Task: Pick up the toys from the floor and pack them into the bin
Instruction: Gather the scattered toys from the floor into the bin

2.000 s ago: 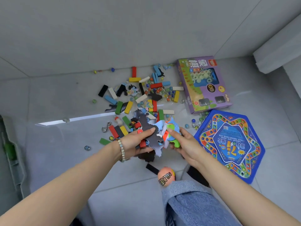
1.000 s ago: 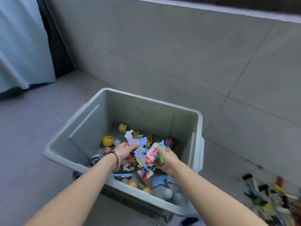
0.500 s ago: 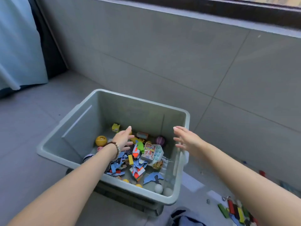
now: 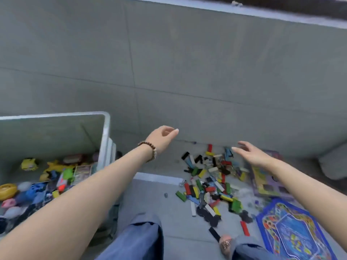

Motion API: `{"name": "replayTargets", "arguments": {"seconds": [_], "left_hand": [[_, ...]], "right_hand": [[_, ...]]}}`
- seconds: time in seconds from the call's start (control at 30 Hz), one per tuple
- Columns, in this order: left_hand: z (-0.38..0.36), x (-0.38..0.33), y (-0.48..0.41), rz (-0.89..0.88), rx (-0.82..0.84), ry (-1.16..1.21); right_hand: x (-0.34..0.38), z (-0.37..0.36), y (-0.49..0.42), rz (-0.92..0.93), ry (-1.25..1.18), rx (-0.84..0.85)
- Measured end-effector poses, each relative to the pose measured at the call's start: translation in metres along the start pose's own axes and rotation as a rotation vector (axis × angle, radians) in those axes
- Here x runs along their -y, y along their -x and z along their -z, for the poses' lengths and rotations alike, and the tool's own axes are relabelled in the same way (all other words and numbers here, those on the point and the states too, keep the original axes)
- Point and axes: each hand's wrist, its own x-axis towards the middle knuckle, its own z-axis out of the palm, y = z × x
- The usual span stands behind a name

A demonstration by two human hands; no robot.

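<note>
Loosely spread and empty, the right hand [image 4: 249, 154] hovers nearest the block pile [image 4: 210, 182]; the left hand [image 4: 161, 137], relaxed, hangs farther off.

We have 1 view, from a wide-angle camera worn on the head. It looks forward and steeply down, over the person's knees [image 4: 139, 239], toward the grey wall [image 4: 206, 62]. The bin [image 4: 106, 132] sits near at lower left, the scattered toy blocks [image 4: 208, 184] near on the floor [image 4: 180, 219] right of centre.
</note>
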Motion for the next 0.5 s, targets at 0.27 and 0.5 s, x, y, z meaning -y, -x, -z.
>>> {"name": "replayTargets", "arguments": {"seconds": [0.27,0.5], "left_hand": [[-0.130,0.090,-0.056,0.227,0.356,-0.577],[-0.196,0.153,-0.078,0.261,0.348,-0.463]], "right_hand": [[-0.149,-0.047,-0.036,-0.183,0.049,0.170],[-0.213,-0.107,-0.080,-0.236,-0.092,0.141]]}}
